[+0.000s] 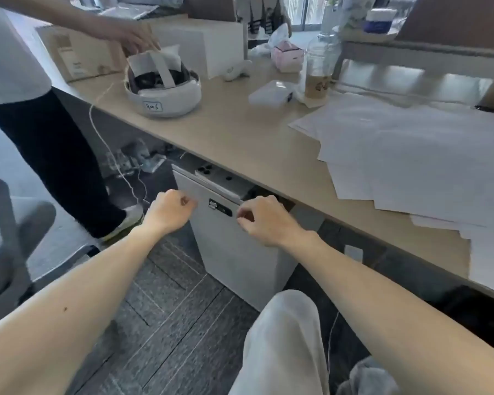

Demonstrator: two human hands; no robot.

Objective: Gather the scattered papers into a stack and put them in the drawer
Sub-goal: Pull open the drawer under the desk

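Several white papers (411,155) lie fanned and overlapping on the right part of the beige desk (240,132). Some of them hang over its front edge. Under the desk stands a light grey drawer cabinet (234,252) with a small dark lock plate on its top drawer front. The top drawer looks pulled out a little, with a strip of it showing beneath the desk edge. My left hand (171,209) is at the left edge of that drawer front, fingers curled with nothing seen in them. My right hand (263,218) is curled at its top right corner and also holds nothing visible.
Another person (40,138) stands at the left, one hand on a white headset (163,92) on the desk. A clear bottle (318,72), a small plastic box (271,92) and white cartons sit further back. A grey chair (9,238) is at my left. Cables trail on the floor.
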